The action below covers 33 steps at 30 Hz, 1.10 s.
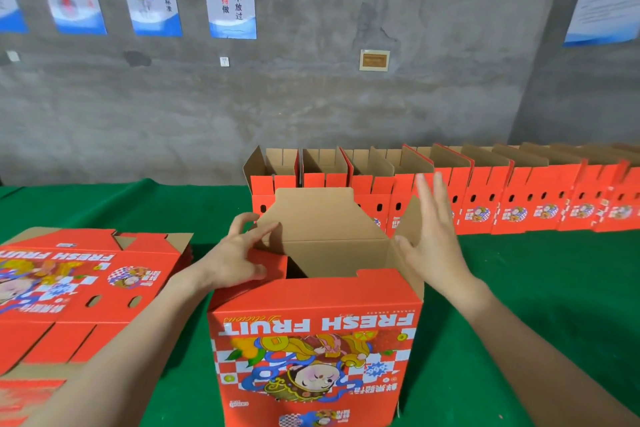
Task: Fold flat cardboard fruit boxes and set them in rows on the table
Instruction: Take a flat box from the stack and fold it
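A red "FRESH FRUIT" cardboard box (315, 340) stands opened up in front of me on the green table (519, 274), upside down, its brown flaps pointing upward. My left hand (239, 256) presses on the box's left side flap, fingers spread over its folded edge. My right hand (433, 236) hovers flat with straight fingers beside the upright right flap, its thumb near the flap's base. A stack of flat red boxes (79, 288) lies to my left. A row of folded boxes (485, 198) lines the far edge of the table.
A grey concrete wall (346, 97) with posters rises right behind the row. Green cloth shows between the open box and the row, and to the right of the box.
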Available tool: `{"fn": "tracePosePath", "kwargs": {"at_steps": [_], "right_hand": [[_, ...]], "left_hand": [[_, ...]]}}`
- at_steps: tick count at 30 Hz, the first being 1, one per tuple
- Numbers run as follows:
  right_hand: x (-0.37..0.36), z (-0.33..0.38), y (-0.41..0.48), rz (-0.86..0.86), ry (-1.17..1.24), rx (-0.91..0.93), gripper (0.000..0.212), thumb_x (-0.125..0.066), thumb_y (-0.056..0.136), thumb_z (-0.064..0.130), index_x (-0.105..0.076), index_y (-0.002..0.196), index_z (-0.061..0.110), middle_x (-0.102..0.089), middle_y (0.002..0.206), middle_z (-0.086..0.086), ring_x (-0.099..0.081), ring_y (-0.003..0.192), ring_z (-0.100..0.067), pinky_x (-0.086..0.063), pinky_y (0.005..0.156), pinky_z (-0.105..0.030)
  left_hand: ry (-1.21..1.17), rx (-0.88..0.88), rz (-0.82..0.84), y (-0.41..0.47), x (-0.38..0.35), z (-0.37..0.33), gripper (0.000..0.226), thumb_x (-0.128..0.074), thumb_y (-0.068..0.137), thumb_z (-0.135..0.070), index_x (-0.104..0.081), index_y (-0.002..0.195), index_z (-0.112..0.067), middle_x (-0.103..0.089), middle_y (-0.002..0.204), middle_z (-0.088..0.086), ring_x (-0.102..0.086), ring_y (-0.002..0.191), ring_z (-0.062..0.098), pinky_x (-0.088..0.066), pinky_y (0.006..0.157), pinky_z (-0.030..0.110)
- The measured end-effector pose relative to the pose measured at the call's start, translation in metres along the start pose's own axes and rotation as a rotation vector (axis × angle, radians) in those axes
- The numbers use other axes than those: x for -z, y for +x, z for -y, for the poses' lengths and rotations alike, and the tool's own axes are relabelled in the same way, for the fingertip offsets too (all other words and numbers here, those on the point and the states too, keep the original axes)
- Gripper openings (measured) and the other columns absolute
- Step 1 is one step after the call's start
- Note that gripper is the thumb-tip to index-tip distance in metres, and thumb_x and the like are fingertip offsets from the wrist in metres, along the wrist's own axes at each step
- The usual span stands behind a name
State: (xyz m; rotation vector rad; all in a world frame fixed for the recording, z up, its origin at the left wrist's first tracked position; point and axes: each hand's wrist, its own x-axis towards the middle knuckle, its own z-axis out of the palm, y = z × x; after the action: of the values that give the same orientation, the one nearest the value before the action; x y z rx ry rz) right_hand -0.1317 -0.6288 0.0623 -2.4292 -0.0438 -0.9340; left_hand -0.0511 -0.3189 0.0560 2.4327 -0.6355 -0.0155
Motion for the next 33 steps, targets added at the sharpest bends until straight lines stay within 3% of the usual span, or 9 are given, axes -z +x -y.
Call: {"fn": "tracePosePath", "kwargs": {"at_steps": [2,4,9,14,17,20,25,29,33], "right_hand": [[0.000,-0.002,-0.003,0.101,0.334,-0.132,0.085,-0.064,0.086,-0.001,-0.018,0.151,0.029,-0.022,0.145,0.018,-0.022,0.135,0.001,-0.023,0.106,-0.015],[-0.002,-0.003,-0.009,0.257,0.324,-0.067,0.058,-0.067,0.086,0.007,-0.049,0.138,0.025,-0.047,0.130,0.018,-0.044,0.122,0.006,-0.033,0.101,-0.007],[-0.017,-0.005,-0.019,0.377,0.230,0.046,0.011,-0.068,0.087,0.015,-0.077,0.093,0.015,-0.070,0.106,0.008,-0.058,0.102,0.008,-0.041,0.095,-0.013],[-0.023,-0.005,-0.018,0.234,0.278,-0.068,0.015,-0.065,0.089,0.014,-0.077,0.080,0.017,-0.070,0.086,0.018,-0.059,0.085,0.017,-0.040,0.079,-0.004],[-0.025,-0.003,-0.019,0.166,0.293,-0.089,0.014,-0.062,0.091,0.017,-0.069,0.079,0.021,-0.066,0.087,0.012,-0.060,0.089,0.002,-0.045,0.082,-0.018],[-0.026,0.001,-0.015,0.141,0.228,-0.065,0.003,-0.063,0.090,0.018,-0.066,0.088,0.017,-0.058,0.103,0.000,-0.052,0.105,-0.017,-0.041,0.093,-0.030],[-0.029,0.008,0.001,0.577,0.054,-0.176,0.057,-0.064,0.087,0.034,-0.044,0.139,0.024,-0.038,0.147,0.004,-0.024,0.139,-0.017,-0.023,0.113,-0.034],[-0.035,0.015,0.007,0.622,-0.100,-0.178,0.067,-0.069,0.081,0.037,-0.039,0.141,0.029,-0.035,0.141,-0.002,-0.021,0.136,-0.023,-0.026,0.108,-0.037],[-0.042,0.018,0.005,0.605,-0.244,-0.160,0.072,-0.069,0.080,0.042,-0.033,0.141,0.032,-0.032,0.140,-0.004,-0.019,0.136,-0.024,-0.033,0.106,-0.040]], "left_hand": [[-0.028,-0.025,-0.015,-0.001,0.000,-0.001,0.083,-0.069,0.072,-0.002,-0.036,0.144,-0.027,-0.014,0.144,-0.010,-0.041,0.116,0.014,-0.040,0.086,0.016],[-0.063,-0.056,-0.055,-0.001,-0.001,0.000,0.081,-0.070,0.070,0.003,-0.039,0.142,-0.021,-0.023,0.140,-0.005,-0.039,0.118,0.015,-0.036,0.086,0.012],[-0.164,-0.097,-0.166,-0.006,-0.005,0.003,0.079,-0.074,0.068,0.006,-0.033,0.129,-0.022,-0.046,0.118,0.002,-0.050,0.104,0.018,-0.038,0.080,0.005],[-0.154,-0.165,-0.168,-0.011,-0.003,0.001,0.047,-0.069,0.073,0.010,-0.058,0.103,-0.025,-0.054,0.110,0.005,-0.055,0.102,0.015,-0.042,0.098,0.030],[-0.201,-0.083,-0.166,-0.014,-0.004,0.001,0.038,-0.059,0.082,0.009,-0.066,0.082,-0.029,-0.054,0.109,-0.001,-0.052,0.104,0.010,-0.033,0.093,0.017],[-0.217,-0.029,-0.151,-0.011,-0.005,-0.003,0.014,-0.064,0.089,-0.018,-0.069,0.078,-0.011,-0.054,0.098,-0.015,-0.051,0.097,0.004,-0.032,0.077,0.003],[-0.007,0.066,-0.031,-0.005,-0.005,-0.009,0.039,-0.080,0.073,-0.033,-0.054,0.099,-0.021,-0.058,0.102,-0.002,-0.055,0.092,0.012,-0.044,0.075,0.018],[0.197,0.143,0.040,0.002,-0.007,-0.014,0.088,-0.080,0.069,-0.039,-0.033,0.141,-0.024,-0.042,0.127,0.006,-0.036,0.123,0.025,-0.035,0.105,0.037],[0.392,0.171,0.057,0.006,-0.018,-0.020,0.094,-0.075,0.069,-0.048,-0.024,0.147,-0.035,-0.035,0.127,0.010,-0.028,0.128,0.031,-0.034,0.108,0.044]]}}
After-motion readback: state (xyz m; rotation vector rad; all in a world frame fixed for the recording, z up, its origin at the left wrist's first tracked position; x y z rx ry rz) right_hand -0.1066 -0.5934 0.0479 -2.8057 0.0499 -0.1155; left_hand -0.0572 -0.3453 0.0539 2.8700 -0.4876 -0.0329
